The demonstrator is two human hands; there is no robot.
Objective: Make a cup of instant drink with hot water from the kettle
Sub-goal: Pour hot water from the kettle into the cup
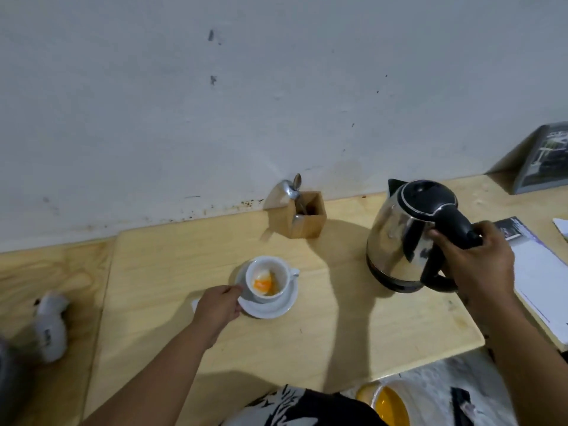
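Note:
A white cup (281, 289) stands on a white saucer (276, 307) in the middle of the wooden table; orange and white powder lies in its bottom. My left hand (216, 305) rests at the saucer's left edge, fingers touching the rim and the cup's side. To the right, a steel kettle (396, 238) with a black lid and handle stands on the table. My right hand (479, 259) is closed around the kettle's black handle.
A wooden box (302, 219) with metal spoons stands against the wall behind the cup. Papers and booklets (534, 272) lie at the right edge. A white crumpled item (50, 325) lies far left. A yellow bowl (388, 404) sits below the table's front edge.

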